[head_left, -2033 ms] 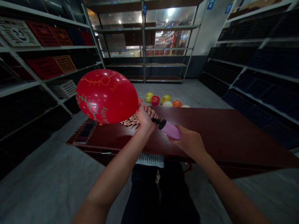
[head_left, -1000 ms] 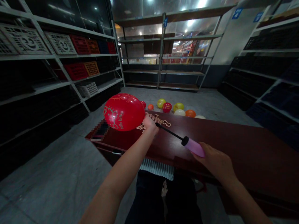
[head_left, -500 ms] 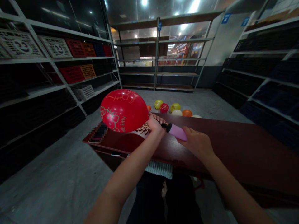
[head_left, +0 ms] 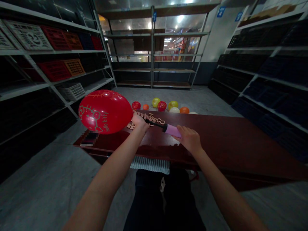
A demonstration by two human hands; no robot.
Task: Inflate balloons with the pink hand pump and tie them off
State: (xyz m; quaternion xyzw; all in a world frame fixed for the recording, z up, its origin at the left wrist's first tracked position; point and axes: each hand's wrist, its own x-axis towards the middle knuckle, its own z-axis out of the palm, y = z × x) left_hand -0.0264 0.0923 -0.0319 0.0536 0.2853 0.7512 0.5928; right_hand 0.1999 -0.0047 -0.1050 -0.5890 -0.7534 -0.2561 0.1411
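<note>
The left hand (head_left: 140, 121) curls its fingers around the neck of a big red balloon (head_left: 106, 110) and the pump's black end, as far as I can see. The right hand (head_left: 190, 138) squeezes the pink pump (head_left: 172, 130). The balloon is up over the table's (head_left: 228, 138) left side, and little balloons (head_left: 173, 105) are past the table.

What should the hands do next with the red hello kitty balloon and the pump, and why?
Probably the right hand should slide the pink pump handle toward the left hand: a stretch of black rod shows between them, so there seems to be room to push, and the left hand seems to hold the red hello kitty balloon by its neck end.
</note>
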